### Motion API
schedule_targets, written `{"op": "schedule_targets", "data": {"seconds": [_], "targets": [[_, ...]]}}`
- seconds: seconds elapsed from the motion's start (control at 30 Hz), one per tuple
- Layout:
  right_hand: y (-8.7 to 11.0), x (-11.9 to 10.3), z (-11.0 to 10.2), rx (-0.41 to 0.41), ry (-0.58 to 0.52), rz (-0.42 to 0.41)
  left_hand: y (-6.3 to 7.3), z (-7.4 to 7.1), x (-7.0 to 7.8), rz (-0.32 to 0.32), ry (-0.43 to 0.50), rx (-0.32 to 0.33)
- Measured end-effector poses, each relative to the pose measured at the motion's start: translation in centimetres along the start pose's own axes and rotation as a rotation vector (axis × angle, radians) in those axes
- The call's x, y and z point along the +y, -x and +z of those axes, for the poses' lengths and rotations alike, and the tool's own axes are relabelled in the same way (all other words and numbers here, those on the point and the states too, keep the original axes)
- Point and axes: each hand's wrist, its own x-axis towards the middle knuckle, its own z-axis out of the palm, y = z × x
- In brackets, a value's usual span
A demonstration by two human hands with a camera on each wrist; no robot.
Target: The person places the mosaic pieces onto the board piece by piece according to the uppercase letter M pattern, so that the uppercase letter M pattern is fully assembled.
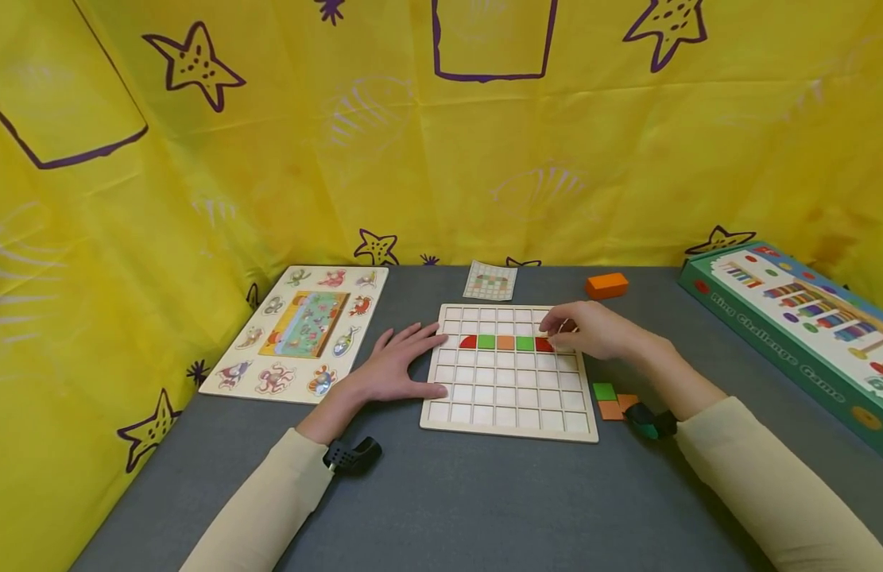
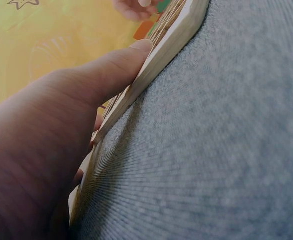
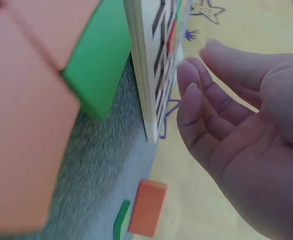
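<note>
A pale wooden grid board (image 1: 516, 417) lies on the table. Along one of its rows sit a red rounded piece (image 1: 468, 342), a green square (image 1: 487, 342), an orange square (image 1: 506, 343), a second green square (image 1: 525, 344) and another red piece (image 1: 544, 345). My left hand (image 1: 394, 369) rests at the board's left edge, its fingers spread and its thumb on the rim. Over the right end of the row hovers my right hand (image 1: 600, 330), right beside the second red piece. In the right wrist view its fingers (image 3: 190, 107) are loosely bent with nothing between them and the thumb.
Loose green (image 1: 604, 392) and orange (image 1: 610, 410) squares lie right of the board, near the right wrist. Behind stand a pattern card (image 1: 489, 281) and an orange block (image 1: 607, 285). A sea-animal puzzle board (image 1: 269, 349) is at left, a green game box (image 1: 791, 342) at right.
</note>
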Motion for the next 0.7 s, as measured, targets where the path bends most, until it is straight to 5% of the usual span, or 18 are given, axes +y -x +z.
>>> {"op": "schedule_targets", "data": {"seconds": [0.3,0.7], "targets": [[3.5,0.3,-0.1,0.005,-0.009,0.005,0.0,-0.1,0.0,-0.002,0.001,0.011],[7.1,0.6,1.0,-0.086,-0.001,0.009,0.0,0.1,0.1,0.001,0.008,0.016]]}}
